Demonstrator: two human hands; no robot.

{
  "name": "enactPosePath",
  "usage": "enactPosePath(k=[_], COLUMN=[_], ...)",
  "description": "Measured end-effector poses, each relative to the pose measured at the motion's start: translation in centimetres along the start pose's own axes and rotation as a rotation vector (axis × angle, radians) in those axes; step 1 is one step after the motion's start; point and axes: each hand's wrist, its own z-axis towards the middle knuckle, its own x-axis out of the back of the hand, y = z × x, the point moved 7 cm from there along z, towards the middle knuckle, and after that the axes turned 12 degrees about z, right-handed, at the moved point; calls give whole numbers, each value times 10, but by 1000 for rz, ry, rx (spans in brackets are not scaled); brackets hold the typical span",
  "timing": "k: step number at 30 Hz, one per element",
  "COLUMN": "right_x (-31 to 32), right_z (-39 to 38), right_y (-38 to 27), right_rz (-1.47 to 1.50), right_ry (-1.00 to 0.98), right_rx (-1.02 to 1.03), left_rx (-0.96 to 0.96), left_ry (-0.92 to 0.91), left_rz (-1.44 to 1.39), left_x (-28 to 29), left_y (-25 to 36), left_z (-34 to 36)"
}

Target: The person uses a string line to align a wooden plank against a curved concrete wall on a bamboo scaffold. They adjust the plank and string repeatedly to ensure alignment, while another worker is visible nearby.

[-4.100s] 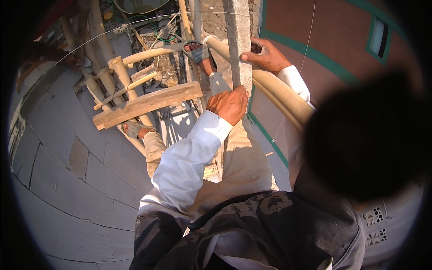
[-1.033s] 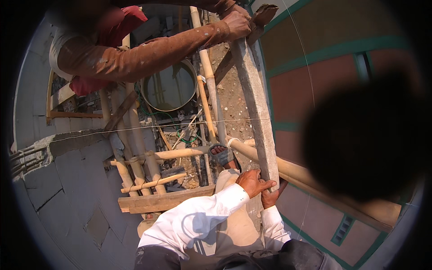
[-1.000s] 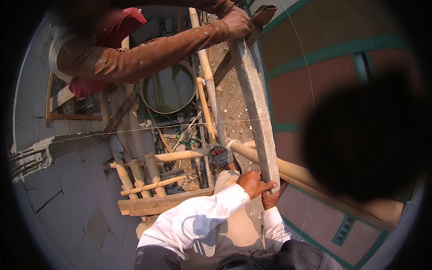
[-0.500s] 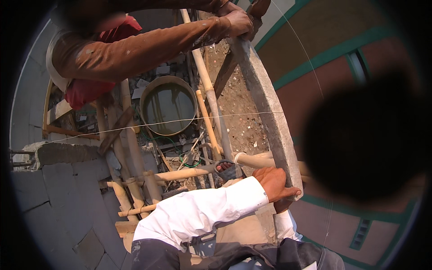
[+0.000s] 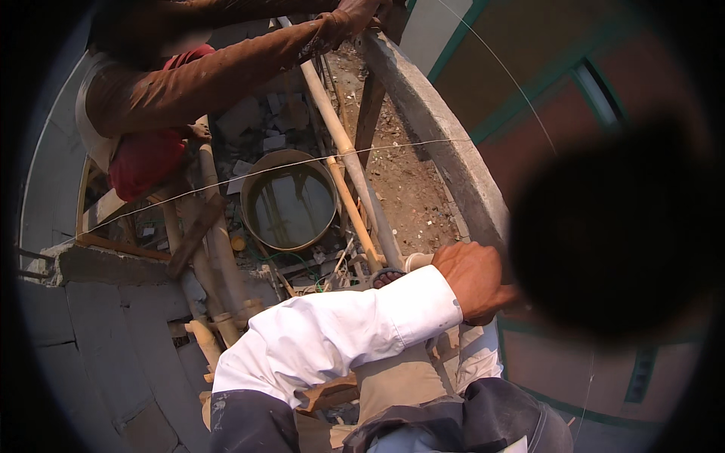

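Note:
A long, rough grey beam (image 5: 432,113) stretches from the top centre down toward my hands. My left hand (image 5: 470,279), in a white sleeve, is closed around its near end, thumb stretched to the right. Just below it shows a small, shaded part of my right hand (image 5: 479,320); its fingers are hidden behind the left hand. At the far end, a co-worker's hand (image 5: 358,13) is by the beam, with the arm in a brown sleeve (image 5: 226,79). A blurred dark shape covers the beam's right side near my hands.
A round tub of murky water (image 5: 293,202) stands below, beside bamboo poles (image 5: 332,124). A thin string (image 5: 226,180) crosses the view. Left is a grey block wall (image 5: 106,340); right, a brown wall with green bands (image 5: 544,113). A sandalled foot (image 5: 388,278) rests near my sleeve.
The beam's near end has shifted right, partly behind the dark shape, and its far end has moved left. My left hand has moved up slightly; the co-worker's hands moved up and left.

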Motion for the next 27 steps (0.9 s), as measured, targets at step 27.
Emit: enactPosePath(k=[27], right_x=[-39], right_z=[40], right_y=[12], right_rz=[323], right_ry=[33], right_rx=[114], left_rx=[762], left_ry=[-5], left_rz=[155], left_x=[20], left_y=[-424], left_z=[-290])
